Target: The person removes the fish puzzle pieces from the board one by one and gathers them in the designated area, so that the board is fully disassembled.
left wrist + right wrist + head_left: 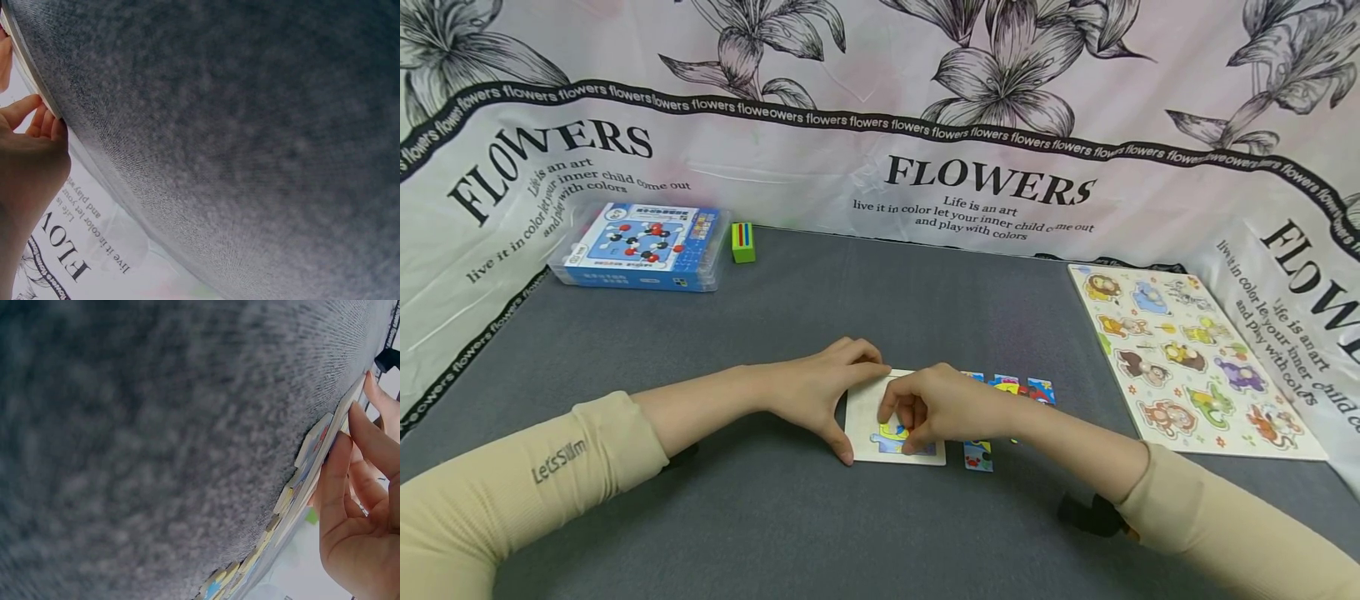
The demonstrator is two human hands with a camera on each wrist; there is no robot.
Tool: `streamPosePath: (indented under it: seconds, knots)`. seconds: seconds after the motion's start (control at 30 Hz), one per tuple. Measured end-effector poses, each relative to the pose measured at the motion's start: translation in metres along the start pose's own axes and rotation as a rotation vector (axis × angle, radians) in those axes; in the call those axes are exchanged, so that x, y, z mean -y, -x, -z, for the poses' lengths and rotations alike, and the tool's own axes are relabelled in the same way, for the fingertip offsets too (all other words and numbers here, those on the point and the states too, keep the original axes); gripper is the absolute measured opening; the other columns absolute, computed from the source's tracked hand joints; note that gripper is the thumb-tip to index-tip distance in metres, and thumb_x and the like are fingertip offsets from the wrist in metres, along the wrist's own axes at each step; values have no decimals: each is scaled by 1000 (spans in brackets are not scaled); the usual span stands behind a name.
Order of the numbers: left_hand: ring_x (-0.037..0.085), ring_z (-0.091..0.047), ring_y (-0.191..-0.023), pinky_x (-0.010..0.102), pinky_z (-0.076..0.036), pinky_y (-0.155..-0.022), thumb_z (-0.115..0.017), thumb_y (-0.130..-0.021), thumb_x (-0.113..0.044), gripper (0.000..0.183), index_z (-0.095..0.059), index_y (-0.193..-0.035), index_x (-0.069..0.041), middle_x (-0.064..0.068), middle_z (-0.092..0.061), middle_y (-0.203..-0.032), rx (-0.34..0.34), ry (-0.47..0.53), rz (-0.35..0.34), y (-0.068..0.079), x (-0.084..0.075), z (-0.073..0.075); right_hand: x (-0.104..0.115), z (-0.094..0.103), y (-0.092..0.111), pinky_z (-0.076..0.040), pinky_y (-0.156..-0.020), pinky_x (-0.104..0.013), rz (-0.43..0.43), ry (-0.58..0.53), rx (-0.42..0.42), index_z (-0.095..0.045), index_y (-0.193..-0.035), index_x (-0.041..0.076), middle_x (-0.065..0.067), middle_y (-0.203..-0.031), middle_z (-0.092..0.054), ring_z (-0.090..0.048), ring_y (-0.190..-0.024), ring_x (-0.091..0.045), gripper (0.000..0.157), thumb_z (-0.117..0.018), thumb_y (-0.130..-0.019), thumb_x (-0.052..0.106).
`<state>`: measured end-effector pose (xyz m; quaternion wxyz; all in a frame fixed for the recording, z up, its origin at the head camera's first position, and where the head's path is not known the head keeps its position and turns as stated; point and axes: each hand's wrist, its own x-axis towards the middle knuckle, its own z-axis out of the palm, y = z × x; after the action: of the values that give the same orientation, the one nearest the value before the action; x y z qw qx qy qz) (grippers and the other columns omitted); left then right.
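Note:
A small jigsaw board (862, 421) with a pale wooden frame lies flat on the grey table. My left hand (822, 385) holds it by the left side, thumb at the near corner and fingers at the far edge. Over the board, my right hand (958, 403) has curled fingers, with thumb and fingertips at a blue-and-yellow puzzle piece (891, 439) in the frame. The fingers partly hide that piece. Loose puzzle pieces (977, 457) lie right of the board, some behind the right hand and forearm. In the right wrist view, pieces (315, 442) lie along the board's side.
A large animal puzzle board (1195, 367) lies at the right. A clear box with a blue molecule-model label (640, 246) stands back left, beside a small green block with coloured stripes (742, 242). A flower-printed cloth (820, 183) borders the table's back.

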<state>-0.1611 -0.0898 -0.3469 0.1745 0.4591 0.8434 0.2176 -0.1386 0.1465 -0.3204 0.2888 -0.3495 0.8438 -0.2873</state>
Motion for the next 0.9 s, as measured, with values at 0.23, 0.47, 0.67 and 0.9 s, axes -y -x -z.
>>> streamPosePath:
  seconds: [0.23,0.47,0.67,0.9]
  knots:
    - [16,-34,-126,33,-40,-104,-88,-64,-55,108,-40,-150,-10,0,-37,-141,2,0,0,0,0,0,-1,-1,0,-52,-62,-22,-10,3,3,-67,-100,17,3,-79,-62,-61,-64,-6,29,-83,-76,11]
    - [16,-35,-124,33,-40,-103,-88,-64,-55,107,-40,-149,-10,0,-38,-140,-2,-6,-8,0,0,1,-2,-1,0,-52,-68,-23,8,35,-10,-68,-100,20,4,-85,-63,-61,-71,-5,30,-84,-76,13]
    - [15,-34,-124,33,-40,-103,-88,-64,-56,108,-40,-150,-11,-1,-38,-140,2,-3,-5,0,-1,0,0,-1,1,-53,-72,-24,-8,43,-14,-67,-99,24,5,-90,-63,-62,-74,-7,32,-85,-75,14]
    - [14,-34,-124,32,-40,-103,-87,-64,-56,107,-40,-150,-14,-2,-38,-139,2,-9,-3,0,0,0,-1,-1,1,-54,-69,-25,-18,-7,-8,-64,-100,24,1,-92,-61,-64,-71,-9,35,-84,-76,9]
